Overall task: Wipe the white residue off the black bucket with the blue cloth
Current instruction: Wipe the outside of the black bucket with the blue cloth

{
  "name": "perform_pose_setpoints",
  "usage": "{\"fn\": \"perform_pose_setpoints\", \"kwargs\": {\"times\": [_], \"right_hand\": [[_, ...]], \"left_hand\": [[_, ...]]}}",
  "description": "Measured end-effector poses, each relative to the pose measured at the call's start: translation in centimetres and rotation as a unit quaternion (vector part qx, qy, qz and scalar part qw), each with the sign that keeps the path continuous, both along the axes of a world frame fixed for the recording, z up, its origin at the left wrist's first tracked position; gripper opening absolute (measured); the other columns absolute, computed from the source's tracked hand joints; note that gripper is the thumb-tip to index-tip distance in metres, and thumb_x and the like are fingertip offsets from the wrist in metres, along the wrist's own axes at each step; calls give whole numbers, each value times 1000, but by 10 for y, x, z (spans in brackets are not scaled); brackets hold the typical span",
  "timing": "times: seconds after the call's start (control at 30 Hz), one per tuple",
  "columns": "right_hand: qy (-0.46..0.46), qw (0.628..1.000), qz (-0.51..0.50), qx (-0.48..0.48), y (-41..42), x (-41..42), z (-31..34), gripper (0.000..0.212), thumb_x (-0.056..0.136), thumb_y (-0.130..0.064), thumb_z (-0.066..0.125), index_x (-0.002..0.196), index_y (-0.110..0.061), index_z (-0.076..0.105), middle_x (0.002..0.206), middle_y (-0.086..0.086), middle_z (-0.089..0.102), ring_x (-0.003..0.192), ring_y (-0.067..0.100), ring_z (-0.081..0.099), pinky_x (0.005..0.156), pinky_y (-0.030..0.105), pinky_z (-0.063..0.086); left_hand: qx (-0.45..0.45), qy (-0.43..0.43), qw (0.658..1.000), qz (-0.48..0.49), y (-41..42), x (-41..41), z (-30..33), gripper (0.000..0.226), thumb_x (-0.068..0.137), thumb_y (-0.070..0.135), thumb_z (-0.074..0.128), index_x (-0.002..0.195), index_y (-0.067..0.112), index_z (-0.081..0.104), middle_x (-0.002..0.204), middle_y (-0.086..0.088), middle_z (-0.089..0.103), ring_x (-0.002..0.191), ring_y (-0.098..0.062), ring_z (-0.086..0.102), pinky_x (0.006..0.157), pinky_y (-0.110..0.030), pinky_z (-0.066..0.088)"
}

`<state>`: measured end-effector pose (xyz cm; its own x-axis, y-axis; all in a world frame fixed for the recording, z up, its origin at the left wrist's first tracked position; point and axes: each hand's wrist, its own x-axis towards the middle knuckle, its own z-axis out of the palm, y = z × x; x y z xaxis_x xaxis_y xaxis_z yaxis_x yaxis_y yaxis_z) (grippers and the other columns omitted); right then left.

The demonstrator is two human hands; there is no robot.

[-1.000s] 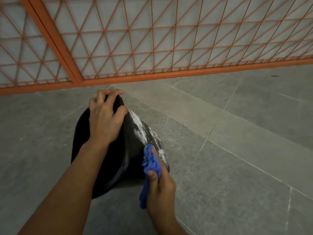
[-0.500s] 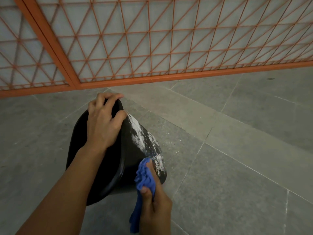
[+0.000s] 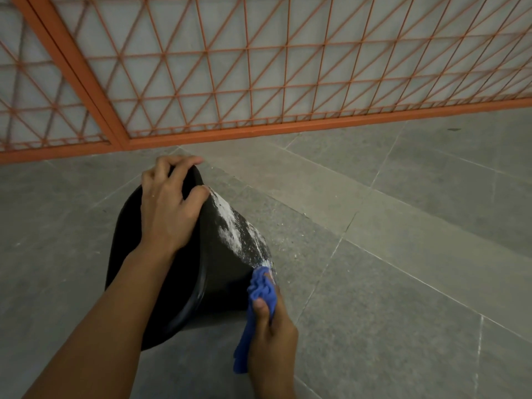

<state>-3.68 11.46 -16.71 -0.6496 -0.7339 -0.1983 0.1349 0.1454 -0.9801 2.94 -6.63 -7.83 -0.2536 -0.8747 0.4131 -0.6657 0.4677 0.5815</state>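
Note:
The black bucket is tipped on the grey floor with its mouth toward me and to the left. A streak of white residue runs down its right outer wall. My left hand grips the far top of the rim, fingers curled over the edge. My right hand holds the bunched blue cloth and presses it against the low end of the bucket's right wall, just below the residue. The loose tail of the cloth hangs down beside my wrist.
An orange metal lattice fence with a thick diagonal post runs across the back, just beyond the bucket. Grey stone floor tiles spread to the right, with white specks of residue on them near the bucket.
My right hand with the cloth slid down the bucket's wall toward its low end, then stayed there. My left hand kept its grip on the rim.

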Motion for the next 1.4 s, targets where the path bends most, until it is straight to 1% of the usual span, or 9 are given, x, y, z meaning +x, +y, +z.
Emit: {"fn": "perform_pose_setpoints", "kwargs": {"times": [0.1, 0.23, 0.43, 0.57, 0.7, 0.83, 1.0, 1.2, 1.4], "right_hand": [[14, 999, 30, -10, -1, 9, 5, 39, 92, -11, 52, 128, -22, 46, 123, -23, 48, 102, -29, 42, 85, -5, 33], [5, 999, -28, 19, -9, -5, -10, 36, 91, -8, 52, 125, -20, 51, 114, -12, 58, 104, -6, 56, 77, -6, 33], [14, 1000, 18, 8, -6, 1, -1, 37, 91, -15, 53, 128, -16, 49, 118, -13, 56, 96, -29, 47, 83, -5, 35], [18, 997, -37, 72, -5, -9, -12, 35, 91, -12, 52, 127, -12, 52, 114, -5, 61, 105, -2, 57, 78, -2, 35], [24, 998, -13, 56, -1, 3, -4, 42, 90, -6, 53, 129, -20, 44, 120, -21, 46, 94, -31, 44, 78, -8, 31], [23, 993, -51, 106, -17, -20, -23, 28, 92, -15, 53, 117, -5, 60, 110, 9, 67, 103, 17, 62, 71, 10, 35], [19, 997, -13, 69, -6, -1, -4, 42, 90, -9, 54, 129, -21, 45, 118, -22, 50, 91, -32, 44, 80, -6, 31], [14, 991, -59, 117, -17, -24, -22, 31, 93, -19, 50, 119, -5, 58, 112, 12, 66, 103, 18, 60, 71, 11, 33], [16, 996, -13, 84, -22, -20, -13, 28, 92, -9, 52, 118, -10, 58, 101, -6, 61, 83, -13, 59, 67, -3, 36]], "left_hand": [[10, 21, 1000, 9, -3, 10, 0, 68, 67, 50, 35, 124, 23, 58, 123, -6, 48, 114, -32, 41, 93, -30, 28], [9, 21, 1000, 8, -1, 9, 0, 67, 66, 49, 36, 124, 22, 58, 122, -7, 49, 113, -32, 41, 93, -29, 27], [9, 18, 1000, -4, -3, 5, 0, 67, 66, 49, 35, 124, 24, 58, 122, -6, 50, 112, -32, 41, 94, -29, 28], [-3, 15, 1000, -8, 1, 3, 1, 65, 68, 47, 36, 124, 23, 58, 121, -7, 50, 111, -33, 42, 95, -30, 29], [7, 31, 999, -4, -2, 9, 0, 64, 68, 48, 37, 123, 24, 59, 120, -6, 50, 113, -33, 42, 95, -30, 29], [9, 36, 999, -3, 0, 7, 0, 64, 67, 48, 38, 123, 23, 59, 121, -6, 50, 113, -32, 43, 94, -30, 29], [8, 22, 999, -23, -1, 6, 0, 65, 69, 49, 37, 125, 24, 57, 122, -5, 49, 112, -32, 42, 93, -31, 29], [18, -15, 998, -65, 0, -2, -5, 75, 75, 51, 31, 142, 18, 39, 142, -9, 41, 131, -32, 32, 111, -43, 22], [48, -22, 997, -62, -5, 0, -7, 85, 73, 57, 22, 148, 18, 23, 157, -3, 19, 146, -23, 9, 118, -45, 6]]}}
